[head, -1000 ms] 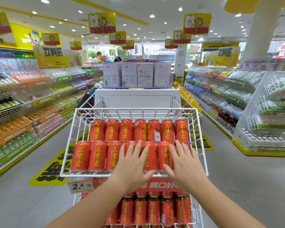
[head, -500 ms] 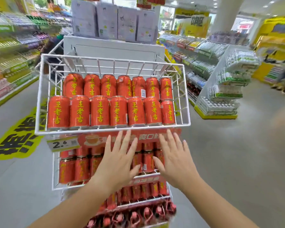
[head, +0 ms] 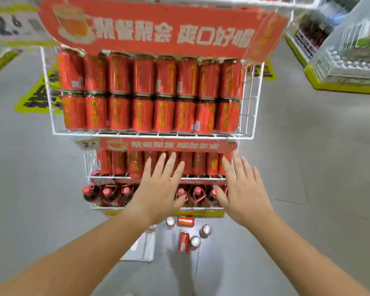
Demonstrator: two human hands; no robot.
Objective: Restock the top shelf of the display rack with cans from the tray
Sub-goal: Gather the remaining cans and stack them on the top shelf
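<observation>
At the far left, beside the top edge of the rack, a white price tag (head: 13, 25) shows a blurred "2." and a smaller digit that I cannot read for sure. To its right a long red banner (head: 158, 28) carries white Chinese characters and a picture of a cup; the writing is blurred, only the last part seems to read "爽口好喝". Under the banner the second shelf (head: 152, 134) of the white wire display rack is full with two rows of red cans (head: 143, 95) standing upright, with yellow vertical writing too smeared to read. Lower, a smaller red strip (head: 169, 144) repeats a slogan that cannot be read. The left hand (head: 158, 189) and the right hand (head: 242, 193) both hover in front of the lower shelves, palms down, fingers spread apart and holding nothing. The task's things lie below and nearer than the hands: on the floor, a pale flat tray (head: 142, 245) is near the left wrist, and just to the right of it are loose cans (head: 188, 233), some lying with the long axis along the floor, others showing the silver end upward. They sit between the two forearms, a little closer to the left hand as I judge. The top shelf is mostly out of view above, so the coming move probably is down to the cans and afterwards up.
</observation>
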